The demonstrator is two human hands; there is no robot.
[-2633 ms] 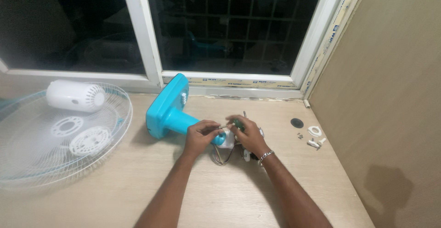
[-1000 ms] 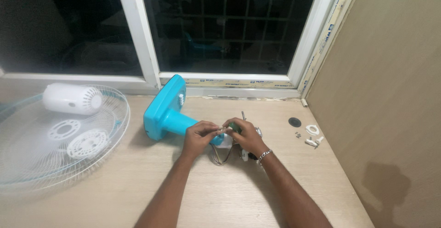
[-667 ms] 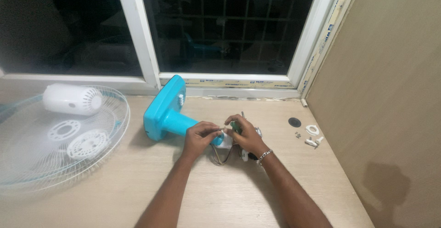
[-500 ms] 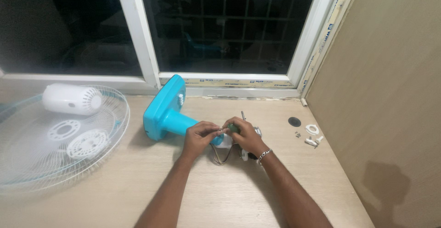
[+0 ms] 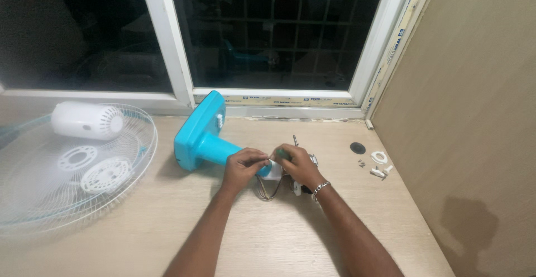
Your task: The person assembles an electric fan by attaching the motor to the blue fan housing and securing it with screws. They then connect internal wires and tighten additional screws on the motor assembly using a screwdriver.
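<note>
Hands (image 5: 273, 168) mid-table (image 5: 335, 238), seemingly far from edges.

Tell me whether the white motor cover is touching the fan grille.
Touching. The head view shows the white motor cover lying on its side on the wire fan grille, resting on its far edge with no gap beneath it.

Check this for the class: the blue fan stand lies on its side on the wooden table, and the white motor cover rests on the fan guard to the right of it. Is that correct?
Not quite. The head view shows the white motor cover resting on the fan guard to the left of the blue fan stand, not the right. The stand does lie on its side on the wooden table.
</note>
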